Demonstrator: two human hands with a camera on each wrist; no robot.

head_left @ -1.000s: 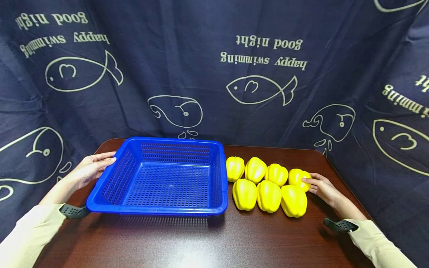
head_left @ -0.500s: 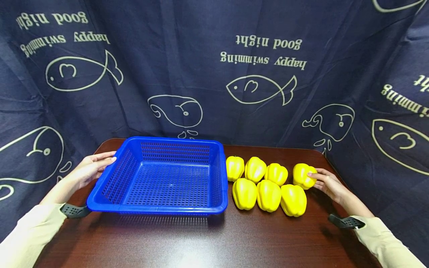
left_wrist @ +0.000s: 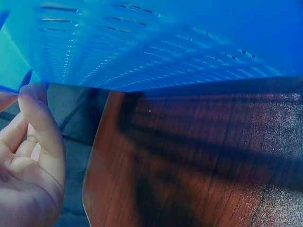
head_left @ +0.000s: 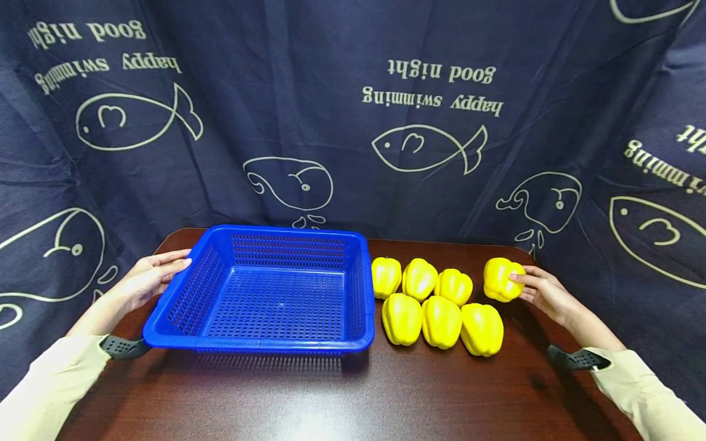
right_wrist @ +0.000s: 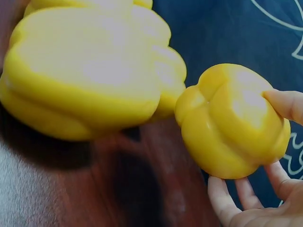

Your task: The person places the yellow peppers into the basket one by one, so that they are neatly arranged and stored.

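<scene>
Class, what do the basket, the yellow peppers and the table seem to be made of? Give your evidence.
Basket: glossy plastic, judging by its uniform blue and regular slots.
Yellow peppers: smooth and shiny, perhaps plastic imitations, though real skin remains possible.
Table: polished wood or laminate, showing reddish-brown grain and glare.

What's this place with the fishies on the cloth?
Maybe a curtained-off indoor work corner: a dark cloth hangs behind a brown table, and there's a blue basket beside yellow peppers.
</scene>
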